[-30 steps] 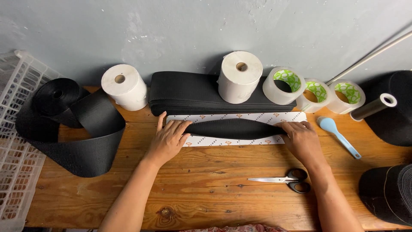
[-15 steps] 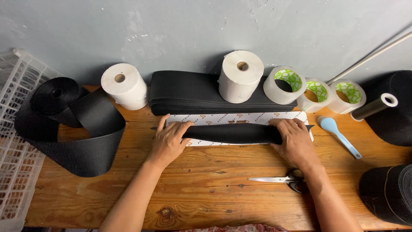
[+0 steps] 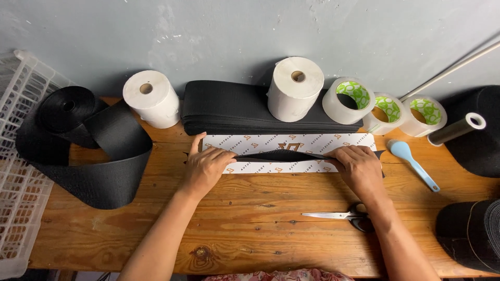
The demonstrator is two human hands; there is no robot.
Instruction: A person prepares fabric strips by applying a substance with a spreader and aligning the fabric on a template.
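Hands work side by side on a long white printed paper strip [image 3: 291,143] that lies flat across the far half of the brown wooden desk [image 3: 250,229], just in front of a folded stack of wide black webbing [image 3: 229,106]. A narrow black fabric strip [image 3: 284,155] lies lengthwise along the paper's middle, and each hand presses down one end, likely to keep the strip taut and straight against the paper. The left hand [image 3: 208,167] lies palm down, thumb stretched toward the stack, its fingers [image 3: 225,156] flattened on the strip's left end rather than closed round it. The right hand [image 3: 359,167] mirrors it, fingers pressed on the right end, where a black tip pokes out beyond the knuckles. Both forearms reach in from the near edge, angled slightly inward. Silver scissors with black handles [image 3: 338,215] lie near the right wrist. Two white paper rolls [image 3: 296,88], three clear tape rolls with green cores [image 3: 388,108] and a light blue plastic spoon [image 3: 412,162] sit behind and to the right.
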